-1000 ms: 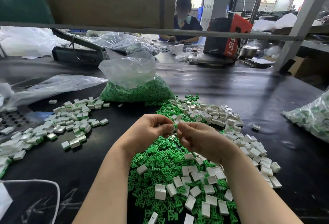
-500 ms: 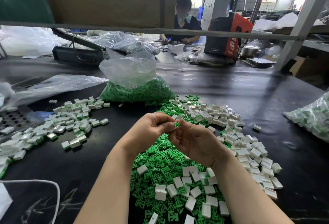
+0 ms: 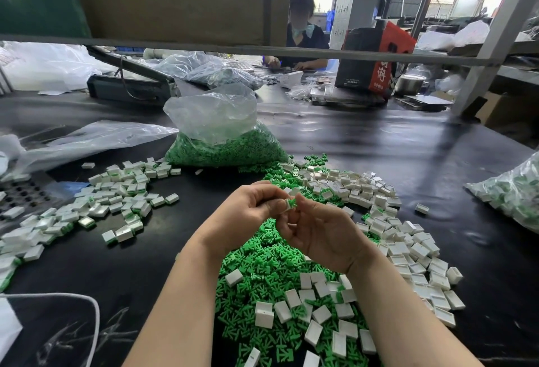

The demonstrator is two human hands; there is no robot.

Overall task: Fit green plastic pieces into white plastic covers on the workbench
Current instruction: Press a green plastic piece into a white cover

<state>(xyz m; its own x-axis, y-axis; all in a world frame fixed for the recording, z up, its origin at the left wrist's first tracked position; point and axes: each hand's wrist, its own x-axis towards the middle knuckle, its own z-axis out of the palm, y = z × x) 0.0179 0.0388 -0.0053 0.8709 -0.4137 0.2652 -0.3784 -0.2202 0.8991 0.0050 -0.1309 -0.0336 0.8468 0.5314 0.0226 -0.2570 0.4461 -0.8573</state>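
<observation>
My left hand and my right hand meet above a heap of loose green plastic pieces. Between their fingertips sits one small white cover with a green piece sticking out of it. The left hand pinches the cover from the left; the right hand's thumb and fingers pinch the green piece from the right. Loose white covers lie scattered over and to the right of the green heap. A spread of covers with green inside lies to the left.
A clear bag of green pieces stands behind the heap. Another bag of fitted parts lies at the right edge. Empty plastic bags and a perforated tray sit at left. A person works across the black workbench.
My right hand has turned palm-up and slid closer under the left. The green piece now shows at the fingertips, against the white cover.
</observation>
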